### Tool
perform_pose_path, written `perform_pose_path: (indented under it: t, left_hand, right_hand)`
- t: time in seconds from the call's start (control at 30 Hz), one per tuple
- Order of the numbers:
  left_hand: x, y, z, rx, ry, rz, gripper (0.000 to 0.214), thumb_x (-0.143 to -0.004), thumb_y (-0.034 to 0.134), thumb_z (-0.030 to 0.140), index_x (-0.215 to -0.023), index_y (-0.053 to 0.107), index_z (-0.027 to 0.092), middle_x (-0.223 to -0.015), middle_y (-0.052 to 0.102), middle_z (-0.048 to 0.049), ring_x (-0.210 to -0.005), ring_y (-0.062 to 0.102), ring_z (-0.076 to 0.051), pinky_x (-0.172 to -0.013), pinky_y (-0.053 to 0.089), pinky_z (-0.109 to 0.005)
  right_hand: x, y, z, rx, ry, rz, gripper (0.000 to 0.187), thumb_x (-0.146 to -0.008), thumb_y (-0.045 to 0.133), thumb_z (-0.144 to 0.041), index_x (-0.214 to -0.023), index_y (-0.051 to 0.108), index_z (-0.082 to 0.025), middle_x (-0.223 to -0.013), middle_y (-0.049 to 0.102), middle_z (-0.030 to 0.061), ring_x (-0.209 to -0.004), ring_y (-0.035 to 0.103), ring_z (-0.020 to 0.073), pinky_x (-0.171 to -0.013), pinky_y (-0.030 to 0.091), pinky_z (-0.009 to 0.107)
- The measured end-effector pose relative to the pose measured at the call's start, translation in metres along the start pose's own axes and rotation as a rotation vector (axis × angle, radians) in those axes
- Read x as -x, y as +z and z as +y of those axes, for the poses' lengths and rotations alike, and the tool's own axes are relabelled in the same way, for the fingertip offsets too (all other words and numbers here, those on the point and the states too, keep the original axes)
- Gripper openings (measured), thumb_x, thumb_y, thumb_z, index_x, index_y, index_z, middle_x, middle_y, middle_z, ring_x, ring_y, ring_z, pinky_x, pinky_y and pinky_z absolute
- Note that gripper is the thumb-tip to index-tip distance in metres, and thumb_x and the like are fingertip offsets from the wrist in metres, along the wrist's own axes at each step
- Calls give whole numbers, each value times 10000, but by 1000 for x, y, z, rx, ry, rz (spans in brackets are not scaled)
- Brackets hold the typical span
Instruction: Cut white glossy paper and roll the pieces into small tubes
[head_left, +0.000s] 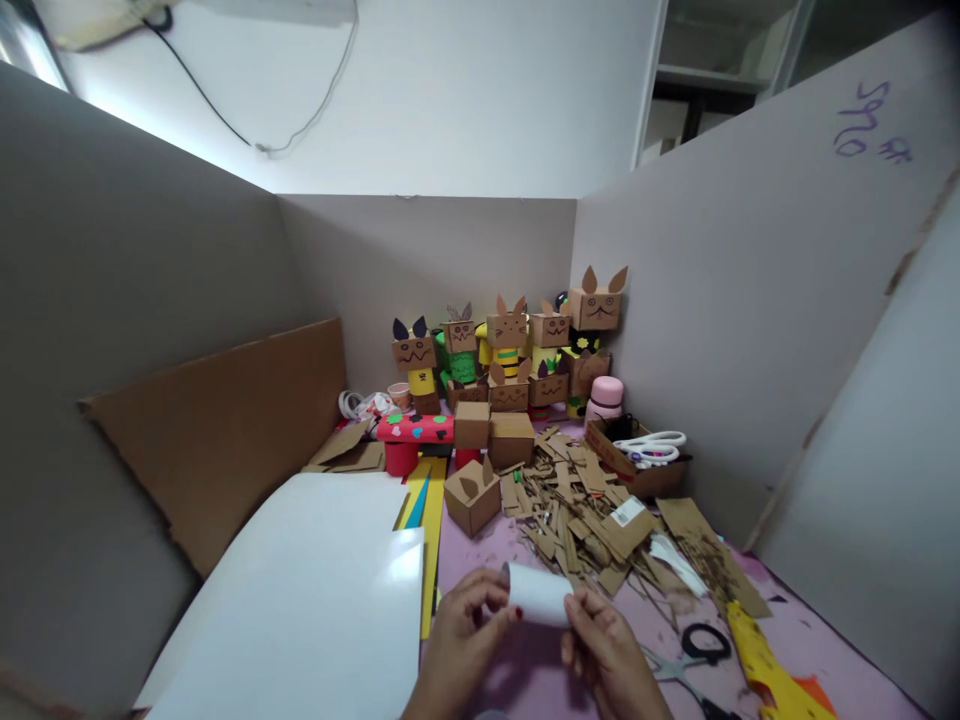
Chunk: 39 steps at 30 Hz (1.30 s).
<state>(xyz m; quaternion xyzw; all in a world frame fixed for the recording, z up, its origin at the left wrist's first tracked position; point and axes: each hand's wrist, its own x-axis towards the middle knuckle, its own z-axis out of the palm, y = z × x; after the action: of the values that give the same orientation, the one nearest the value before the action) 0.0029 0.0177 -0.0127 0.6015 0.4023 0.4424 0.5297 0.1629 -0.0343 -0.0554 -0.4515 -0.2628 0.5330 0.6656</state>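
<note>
A white paper tube [538,594] lies sideways between my hands, just above the pink-purple tabletop. My left hand [472,635] grips its left end, thumb in front and fingers behind. On the right end, my right hand [606,645] pinches the rim between thumb and fingers. Beyond the tube stands a small cardboard box [472,500] with pointed ears on top. Scissors with black handles [705,643] lie to the right of my right hand.
Large white sheets [322,590] cover the left side. Cardboard scraps [574,500] are heaped at centre right, before a tray [626,460] holding a white cord. Cardboard animal figures [506,345] line the back. A yellow tool [772,665] lies front right. Grey partitions [427,245] enclose the table.
</note>
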Motion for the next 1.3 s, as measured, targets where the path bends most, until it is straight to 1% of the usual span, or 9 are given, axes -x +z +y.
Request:
perform_pose_path:
  t: [0.07,0.17,0.33,0.43,0.57,0.73,0.97,1.13,1.3]
  left_hand:
    - [1,2,-1,-16,-14,12,281,-674,754,401,-557,669,160,-591,595,-5,-602,481,-147,-576,354,-241]
    - [0,-1,-6,33,-68,33,356,-704,705,492,-608,629,158,-545,556,23,-525,451,-123,-517,331,-229]
    - [-6,-6,-11,120,-131,79,450,-691,669,608,-655,585,167,-528,526,51,-455,413,-87,-463,301,-201]
    - [-8,-2,-12,144,-162,60,518,-639,674,669,-619,557,165,-485,468,68,-431,363,-72,-443,270,-194]
    - [-7,3,-14,141,-191,-10,565,-551,712,697,-630,574,155,-490,477,62,-436,383,-78,-437,285,-199]
    - [-1,6,-11,74,-163,-61,447,-622,746,547,-676,657,112,-587,614,-15,-517,476,-113,-480,326,-213]
    - [3,14,-3,-15,-111,-103,235,-626,737,332,-685,695,109,-618,645,-19,-581,502,-143,-551,382,-236]
    - [5,12,-4,-14,-100,-152,259,-635,716,362,-697,692,111,-627,634,-18,-588,500,-151,-562,391,-246]
    - [3,10,-1,19,-104,-230,359,-666,693,462,-727,692,108,-650,632,-31,-601,505,-153,-565,384,-245]
  right_hand:
    - [0,0,2,33,-29,-3,507,-589,800,-592,-670,640,-118,-349,543,-42,-305,384,17,-366,231,117]
    - [-3,-5,-1,64,-65,17,496,-629,771,-598,-666,658,-117,-393,588,-19,-328,430,31,-381,268,129]
    - [-2,-7,-5,93,-121,20,480,-618,786,-579,-830,691,-160,-756,726,37,-444,541,72,-431,373,178]
    - [2,-4,-1,168,-156,-19,459,-590,807,-563,-752,704,-146,-564,641,-8,-443,506,90,-454,382,201]
    - [1,-6,3,249,-121,-30,480,-663,727,-610,-642,657,-135,-399,535,-35,-377,398,74,-395,290,189]
    - [1,-6,3,277,-132,-48,522,-667,685,-661,-640,619,-144,-419,522,-40,-389,384,71,-405,275,193]
    - [7,4,6,290,-113,-105,558,-631,689,-689,-638,616,-137,-482,503,-48,-369,383,55,-392,289,190]
    - [8,5,5,304,-103,-117,555,-642,681,-688,-590,555,-150,-433,419,-85,-332,311,32,-378,206,180]
    - [6,3,3,310,-112,-99,548,-649,680,-680,-597,565,-146,-430,425,-81,-341,336,43,-401,213,190]
